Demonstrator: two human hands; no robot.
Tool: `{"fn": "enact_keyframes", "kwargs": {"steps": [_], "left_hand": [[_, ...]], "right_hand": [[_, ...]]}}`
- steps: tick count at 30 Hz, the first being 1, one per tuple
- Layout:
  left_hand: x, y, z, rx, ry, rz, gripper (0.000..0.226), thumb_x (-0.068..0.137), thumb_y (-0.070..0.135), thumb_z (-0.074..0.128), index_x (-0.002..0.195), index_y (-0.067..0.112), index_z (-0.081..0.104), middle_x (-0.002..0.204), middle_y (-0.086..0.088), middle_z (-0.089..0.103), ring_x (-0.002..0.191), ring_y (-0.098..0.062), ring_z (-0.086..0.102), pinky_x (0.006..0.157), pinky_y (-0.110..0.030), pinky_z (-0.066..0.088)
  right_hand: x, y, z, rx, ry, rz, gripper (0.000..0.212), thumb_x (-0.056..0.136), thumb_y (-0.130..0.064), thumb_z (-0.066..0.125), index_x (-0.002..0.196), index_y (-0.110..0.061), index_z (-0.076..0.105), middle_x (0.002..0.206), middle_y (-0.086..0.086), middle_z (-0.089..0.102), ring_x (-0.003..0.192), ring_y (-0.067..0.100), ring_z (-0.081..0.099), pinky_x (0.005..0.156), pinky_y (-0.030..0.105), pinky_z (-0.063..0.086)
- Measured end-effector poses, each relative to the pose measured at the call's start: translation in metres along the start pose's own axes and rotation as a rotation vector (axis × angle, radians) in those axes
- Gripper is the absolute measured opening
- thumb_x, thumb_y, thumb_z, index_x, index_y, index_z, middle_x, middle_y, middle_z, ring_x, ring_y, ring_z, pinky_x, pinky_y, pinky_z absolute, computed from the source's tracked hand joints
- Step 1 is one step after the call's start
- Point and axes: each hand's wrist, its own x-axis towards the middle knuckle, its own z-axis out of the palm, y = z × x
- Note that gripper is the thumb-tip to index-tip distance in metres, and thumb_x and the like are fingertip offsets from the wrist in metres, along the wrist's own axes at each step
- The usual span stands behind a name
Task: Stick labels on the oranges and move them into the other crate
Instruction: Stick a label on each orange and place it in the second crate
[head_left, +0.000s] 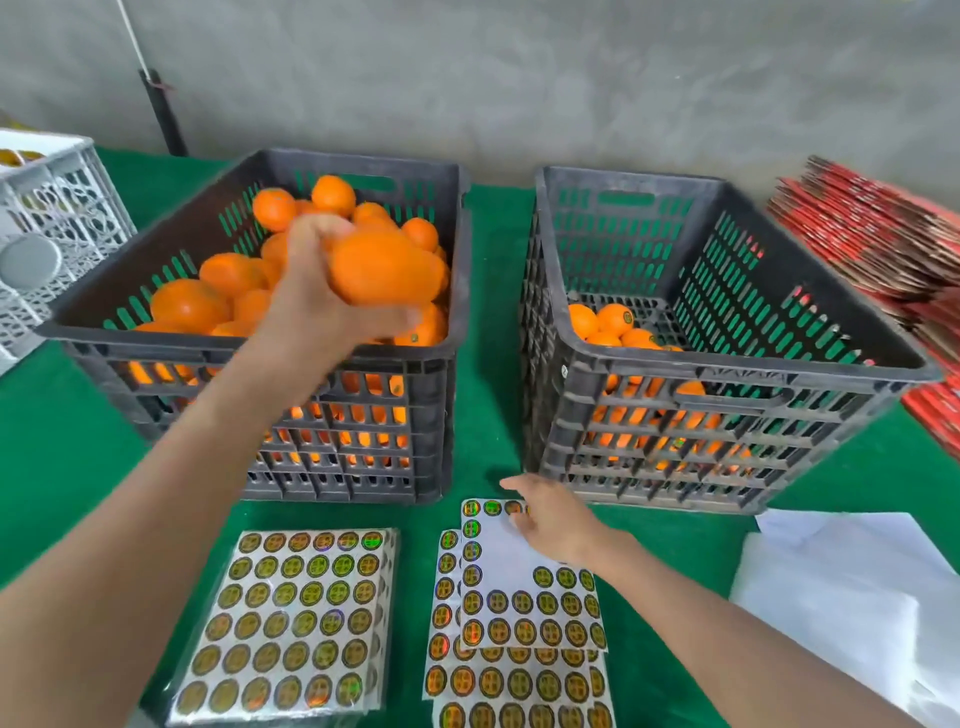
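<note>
One orange (384, 267) in my left grip (311, 306), fingers wrapped round. Right grip (556, 519) on label sheet (519, 613), pinch unclear. Advise: peel one off cleanly, press it flat.

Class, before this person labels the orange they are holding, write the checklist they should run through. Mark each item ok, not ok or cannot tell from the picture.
1. Orange gripped securely by the left hand: ok, fingers and thumb curl round it.
2. Right hand at the label sheet: ok, its fingers rest on the sheet's top edge.
3. Labels left on that sheet: ok, several rows remain.
4. A label lifted onto a fingertip: cannot tell, the hand hides it.
5. Held orange bare of a label: cannot tell, only one side shows.
6. Room in the right crate: ok, few oranges lie in it.
</note>
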Motion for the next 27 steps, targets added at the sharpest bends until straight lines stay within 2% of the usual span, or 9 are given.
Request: {"fn": "enact_keyframes", "kwargs": {"steps": [2, 4, 7, 9, 12, 15, 18, 21, 27], "left_hand": [[-0.039, 0.002, 0.015, -0.042, -0.137, -0.067, 0.081, 0.045, 0.029, 0.09, 0.107, 0.045, 0.041, 0.109, 0.018, 0.046, 0.085, 0.005, 0.056, 0.058, -0.011, 0.048], [-0.072, -0.006, 0.03, -0.062, -0.22, -0.19, 0.083, 0.033, 0.046, 0.083, 0.108, 0.048, 0.047, 0.111, 0.014, 0.055, 0.088, -0.002, 0.062, 0.061, -0.014, 0.049], [-0.108, -0.027, 0.049, -0.151, -0.277, -0.43, 0.082, 0.03, 0.047, 0.081, 0.107, 0.038, 0.054, 0.107, 0.006, 0.064, 0.089, -0.008, 0.066, 0.073, -0.022, 0.053], [-0.121, -0.044, 0.057, -0.315, -0.256, -0.596, 0.082, 0.036, 0.041, 0.081, 0.112, 0.022, 0.057, 0.103, -0.001, 0.069, 0.097, -0.02, 0.066, 0.089, -0.035, 0.05], [-0.126, -0.07, 0.061, -0.466, -0.252, -0.784, 0.073, 0.046, 0.035, 0.076, 0.112, 0.012, 0.058, 0.11, -0.003, 0.068, 0.108, -0.021, 0.06, 0.097, -0.034, 0.042], [-0.126, -0.085, 0.068, -0.558, -0.239, -0.892, 0.1, 0.018, 0.046, 0.087, 0.109, 0.02, 0.056, 0.119, -0.004, 0.061, 0.11, -0.02, 0.055, 0.102, -0.037, 0.035], [-0.122, -0.096, 0.079, -0.688, -0.184, -0.94, 0.116, 0.009, 0.048, 0.091, 0.115, 0.02, 0.054, 0.117, -0.011, 0.062, 0.107, -0.03, 0.06, 0.09, -0.043, 0.044], [-0.117, -0.098, 0.087, -0.776, -0.146, -0.968, 0.109, 0.011, 0.043, 0.093, 0.11, 0.021, 0.054, 0.111, -0.013, 0.063, 0.097, -0.031, 0.062, 0.074, -0.04, 0.046], [-0.121, -0.102, 0.097, -0.865, -0.073, -0.935, 0.063, 0.056, 0.033, 0.072, 0.115, 0.021, 0.053, 0.112, -0.012, 0.062, 0.099, -0.029, 0.061, 0.08, -0.038, 0.046]], "right_hand": [[0.012, 0.003, 0.012, -0.013, -0.09, 0.081, 0.05, 0.096, -0.013, 0.044, 0.144, -0.012, 0.032, 0.138, 0.013, 0.049, 0.123, 0.028, 0.049, 0.105, 0.034, 0.036], [0.021, 0.004, 0.019, 0.018, -0.086, 0.116, 0.045, 0.095, -0.011, 0.046, 0.14, -0.009, 0.039, 0.127, 0.013, 0.058, 0.119, 0.028, 0.053, 0.103, 0.035, 0.038], [0.022, 0.001, 0.022, 0.113, 0.027, 0.129, 0.014, 0.09, -0.002, 0.05, 0.092, -0.004, 0.063, 0.083, 0.005, 0.063, 0.076, 0.018, 0.059, 0.077, 0.026, 0.041], [0.016, 0.0, 0.02, 0.182, 0.104, 0.086, 0.017, 0.087, 0.002, 0.052, 0.099, -0.003, 0.063, 0.089, 0.006, 0.066, 0.082, 0.017, 0.059, 0.077, 0.022, 0.041], [-0.001, -0.003, 0.012, 0.299, 0.163, -0.01, 0.018, 0.084, 0.005, 0.054, 0.095, -0.008, 0.06, 0.081, -0.01, 0.054, 0.076, 0.005, 0.052, 0.07, 0.01, 0.037], [-0.017, -0.009, 0.005, 0.314, 0.213, -0.068, 0.013, 0.084, 0.001, 0.061, 0.09, -0.01, 0.063, 0.076, -0.016, 0.052, 0.063, -0.005, 0.045, 0.06, 0.004, 0.035], [-0.024, -0.014, 0.005, 0.292, 0.294, -0.09, 0.007, 0.084, -0.005, 0.065, 0.09, -0.004, 0.067, 0.085, 0.002, 0.063, 0.067, 0.012, 0.052, 0.063, 0.014, 0.039], [-0.027, -0.016, 0.009, 0.29, 0.393, -0.064, 0.008, 0.083, -0.005, 0.067, 0.09, -0.002, 0.069, 0.091, 0.012, 0.066, 0.071, 0.016, 0.056, 0.067, 0.018, 0.042], [-0.03, -0.024, 0.02, 0.289, 0.568, -0.039, 0.012, 0.08, -0.003, 0.07, 0.09, 0.001, 0.073, 0.098, 0.014, 0.067, 0.078, 0.023, 0.064, 0.074, 0.019, 0.045]]}}
